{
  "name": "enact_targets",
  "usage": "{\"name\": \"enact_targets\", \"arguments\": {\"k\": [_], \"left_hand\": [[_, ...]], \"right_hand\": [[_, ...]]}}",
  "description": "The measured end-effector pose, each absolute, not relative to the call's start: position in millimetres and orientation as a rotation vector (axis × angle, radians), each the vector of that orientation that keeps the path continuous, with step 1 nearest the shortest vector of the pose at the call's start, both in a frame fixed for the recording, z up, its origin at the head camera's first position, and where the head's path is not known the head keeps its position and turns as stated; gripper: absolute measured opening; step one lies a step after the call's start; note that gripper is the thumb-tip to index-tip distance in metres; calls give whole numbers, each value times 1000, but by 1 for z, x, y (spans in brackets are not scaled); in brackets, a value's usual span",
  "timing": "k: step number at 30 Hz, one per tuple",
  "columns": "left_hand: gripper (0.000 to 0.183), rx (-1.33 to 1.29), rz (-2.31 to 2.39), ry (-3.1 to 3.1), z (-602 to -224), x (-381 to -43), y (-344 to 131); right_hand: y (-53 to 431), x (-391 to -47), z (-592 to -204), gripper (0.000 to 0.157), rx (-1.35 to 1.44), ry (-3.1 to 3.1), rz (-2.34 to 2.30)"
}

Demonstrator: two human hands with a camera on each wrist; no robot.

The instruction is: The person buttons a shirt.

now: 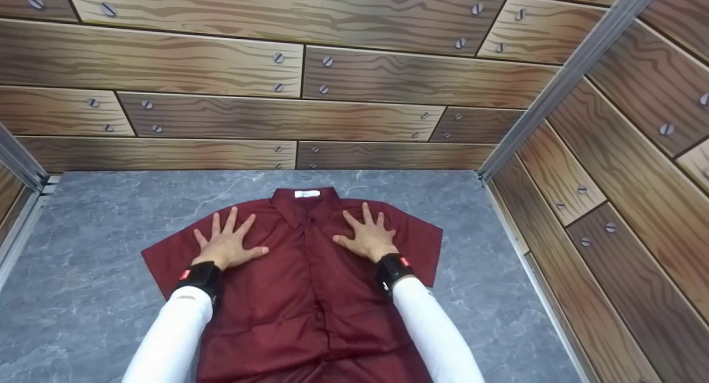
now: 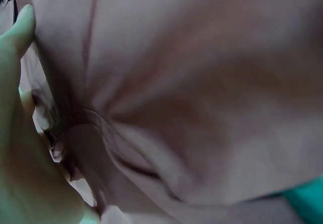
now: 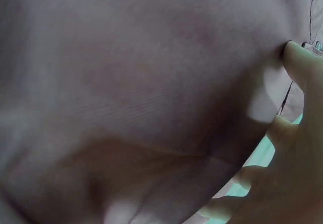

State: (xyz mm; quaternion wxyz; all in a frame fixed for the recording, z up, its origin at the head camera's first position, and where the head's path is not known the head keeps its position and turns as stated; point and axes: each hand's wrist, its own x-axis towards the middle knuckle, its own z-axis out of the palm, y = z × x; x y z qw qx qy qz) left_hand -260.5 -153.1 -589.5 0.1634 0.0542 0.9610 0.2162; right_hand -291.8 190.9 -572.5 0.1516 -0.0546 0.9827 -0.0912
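Observation:
A dark red short-sleeved shirt (image 1: pixel 288 294) lies front up, its collar (image 1: pixel 288 205) away from me with a white label inside. My left hand (image 1: pixel 227 247) rests on the shirt near the left shoulder, fingers spread. On the other side of the button placket, my right hand (image 1: pixel 370 236) lies on the chest, its fingers spread too. In the left wrist view the thumb (image 2: pixel 22 30) touches the fabric, which shows folds beside the hand. The right wrist view shows the right thumb (image 3: pixel 300 62) against the cloth. Creases run across the shirt's lower front.
The shirt lies on a grey marbled tabletop (image 1: pixel 99 233). Wood-patterned panels (image 1: pixel 221 67) stand behind it and to the right, joined by a metal corner post (image 1: pixel 554 89). A metal rail (image 1: pixel 19 239) edges the left side.

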Motion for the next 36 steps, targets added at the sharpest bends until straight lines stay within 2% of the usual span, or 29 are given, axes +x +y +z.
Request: {"name": "enact_targets", "arguments": {"k": [7, 13, 18, 25, 36], "left_hand": [[89, 142, 662, 2810, -583, -253, -141], [83, 296, 743, 2861, -579, -232, -125], [92, 316, 709, 2767, -580, -217, -119], [109, 272, 573, 2706, -582, -214, -121], [109, 255, 567, 2688, -578, -224, -120]], "right_hand": [[189, -285, -567, 76, -208, 2863, -235], [192, -262, -562, 79, -393, 2854, -278], [198, -250, -565, 86, -394, 2813, -297], [205, -251, -575, 90, -365, 2782, -310], [201, -262, -569, 89, -371, 2787, -296]]}}
